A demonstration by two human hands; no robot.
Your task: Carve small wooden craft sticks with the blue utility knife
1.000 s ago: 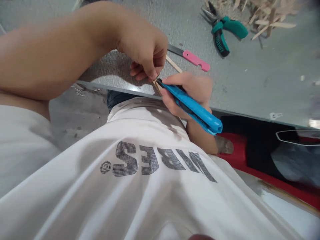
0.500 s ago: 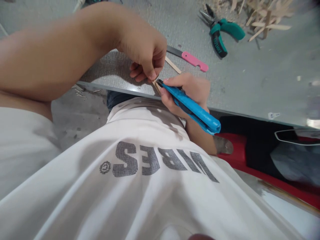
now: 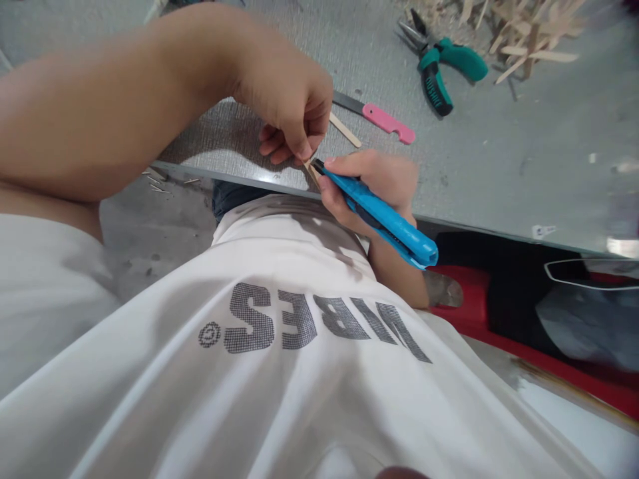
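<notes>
My left hand [image 3: 294, 100] is closed in a pinch on a thin wooden stick [image 3: 313, 174] at the table's near edge. My right hand [image 3: 382, 176] grips a blue utility knife [image 3: 384, 216], its black tip meeting the stick just beside my left fingertips. How far the blade is out is too small to tell. Behind the hands lies another flat wooden stick [image 3: 344, 130], one end hidden by my left hand. Just past it is a folding tool with a pink handle and a grey blade [image 3: 387, 122], also partly covered.
Green-and-black pliers [image 3: 436, 63] lie with handles apart on the grey table [image 3: 519, 153]. A pile of wooden sticks [image 3: 539, 33] and shavings sits at the far right. Below the edge are a red plastic piece [image 3: 469, 293], perhaps a chair, and wood scraps on the floor [image 3: 164, 226].
Almost nothing differs. The view has shifted very slightly; both hands, the knife and the stick keep nearly the same position.
</notes>
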